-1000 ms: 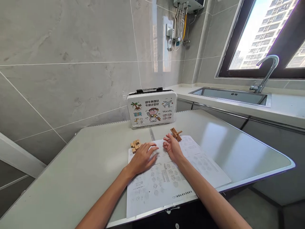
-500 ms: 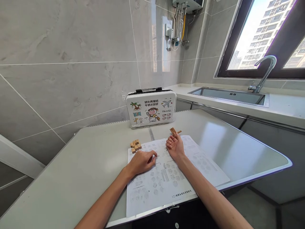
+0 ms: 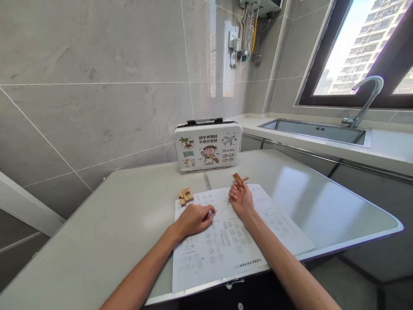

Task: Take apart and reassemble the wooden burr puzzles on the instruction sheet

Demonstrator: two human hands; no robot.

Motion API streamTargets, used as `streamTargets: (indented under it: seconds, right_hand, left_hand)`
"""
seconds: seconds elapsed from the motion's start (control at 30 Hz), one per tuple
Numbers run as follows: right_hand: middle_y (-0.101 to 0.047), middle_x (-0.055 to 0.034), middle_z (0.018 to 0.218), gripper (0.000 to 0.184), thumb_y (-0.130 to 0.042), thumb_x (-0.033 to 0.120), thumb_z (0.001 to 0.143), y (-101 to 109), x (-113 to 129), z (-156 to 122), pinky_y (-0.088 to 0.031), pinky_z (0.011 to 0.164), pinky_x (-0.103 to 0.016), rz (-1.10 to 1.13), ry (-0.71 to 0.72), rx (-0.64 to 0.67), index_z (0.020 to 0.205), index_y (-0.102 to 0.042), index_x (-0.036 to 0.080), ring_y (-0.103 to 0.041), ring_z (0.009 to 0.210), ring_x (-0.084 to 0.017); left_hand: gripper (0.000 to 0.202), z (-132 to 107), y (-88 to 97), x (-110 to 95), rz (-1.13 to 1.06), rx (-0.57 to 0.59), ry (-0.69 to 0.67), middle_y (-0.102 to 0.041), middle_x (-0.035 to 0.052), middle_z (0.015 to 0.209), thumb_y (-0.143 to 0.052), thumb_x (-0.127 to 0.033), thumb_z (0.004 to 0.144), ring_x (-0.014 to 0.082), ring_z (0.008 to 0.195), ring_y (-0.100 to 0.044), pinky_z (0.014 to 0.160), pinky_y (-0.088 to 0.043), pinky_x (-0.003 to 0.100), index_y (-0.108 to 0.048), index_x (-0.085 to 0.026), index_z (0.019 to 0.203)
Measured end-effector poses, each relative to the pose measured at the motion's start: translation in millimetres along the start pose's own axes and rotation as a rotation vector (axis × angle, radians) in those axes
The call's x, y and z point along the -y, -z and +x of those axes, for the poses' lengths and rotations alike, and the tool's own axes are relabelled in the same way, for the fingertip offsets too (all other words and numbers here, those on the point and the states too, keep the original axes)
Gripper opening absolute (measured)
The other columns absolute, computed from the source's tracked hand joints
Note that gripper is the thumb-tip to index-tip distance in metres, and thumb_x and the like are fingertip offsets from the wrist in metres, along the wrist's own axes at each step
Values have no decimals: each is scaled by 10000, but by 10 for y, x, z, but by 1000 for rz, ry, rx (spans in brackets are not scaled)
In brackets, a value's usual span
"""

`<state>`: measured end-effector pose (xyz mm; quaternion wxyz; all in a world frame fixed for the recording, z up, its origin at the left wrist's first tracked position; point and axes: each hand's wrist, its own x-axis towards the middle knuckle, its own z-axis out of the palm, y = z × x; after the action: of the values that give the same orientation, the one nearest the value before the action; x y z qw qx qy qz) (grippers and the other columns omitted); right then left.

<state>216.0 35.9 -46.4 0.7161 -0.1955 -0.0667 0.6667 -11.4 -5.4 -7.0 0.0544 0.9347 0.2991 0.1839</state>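
Note:
My right hand (image 3: 242, 201) is turned palm up over the printed sheet (image 3: 222, 258), its fingers curled. Between its thumb and fingertips it holds notched wooden puzzle pieces (image 3: 238, 178); one thin end sticks out to the right. My left hand (image 3: 196, 218) rests on the sheet's left part, fingers loosely bent, a small gap between thumb and forefinger, and nothing visible in it. Just beyond it, at the sheet's far left corner, lies a partly assembled wooden burr puzzle (image 3: 186, 196) of interlocking blocks. Small puzzle diagrams cover the sheet.
A white case (image 3: 208, 148) with cartoon prints stands upright at the back of the folding table (image 3: 129, 224), near the tiled wall. To the right are a counter with a sink (image 3: 316, 128) and a faucet (image 3: 368, 99). The table's near edge lies close to my body.
The view has shifted slightly. My right hand has turned the wooden pieces a little, so the thin end shows more clearly. My left hand stays in the same place on the sheet.

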Motion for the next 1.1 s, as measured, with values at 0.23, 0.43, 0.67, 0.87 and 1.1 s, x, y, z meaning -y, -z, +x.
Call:
streamTargets:
  seconds: [0.23, 0.43, 0.67, 0.87, 1.1]
  right_hand:
    - [-419, 80, 648, 254, -668, 315, 950, 11, -2, 28, -372, 368, -137, -52, 9, 15, 849, -449, 236, -392, 456, -51]
    - [-414, 90, 635, 276, -709, 282, 923, -37, -5, 2, -361, 374, -120, -71, 14, 20, 826, -455, 232, -374, 443, -34]
    - [-405, 84, 631, 284, -725, 285, 867, -172, -16, -102, -328, 369, -152, -170, -38, 143, 781, -461, 229, -354, 456, -59]
    - [-492, 29, 651, 407, -698, 325, 837, -271, -47, -253, -356, 438, -186, -303, -251, 380, 642, -354, 228, -410, 522, -89]
    - [-604, -39, 655, 348, -648, 331, 835, -324, -135, -448, -391, 504, -227, -583, -375, 602, 600, -417, 218, -487, 553, -120]
  left_hand:
    - [188, -4, -30, 13, 6, 1, 13, -675, -33, 648, -529, -196, 948, 137, 578, -630, 586, -362, 252, -676, -218, 1064]
    - [205, -2, -36, 19, -5, -4, 14, -674, -19, 641, -517, -209, 956, 146, 577, -629, 590, -366, 255, -688, -214, 1067]
    - [178, 11, -35, -11, -130, -76, 104, -646, -17, 643, -549, -251, 951, 142, 577, -586, 602, -367, 257, -708, -223, 1027]
    - [325, 106, -63, 14, -585, -296, 476, -662, 8, 828, -591, -466, 974, 143, 698, -584, 651, -433, 260, -611, -200, 1159]
    - [612, 149, -114, 15, -1236, -260, 370, -722, 136, 1113, -598, -628, 950, 229, 935, -693, 890, -525, 390, -520, -174, 1352]
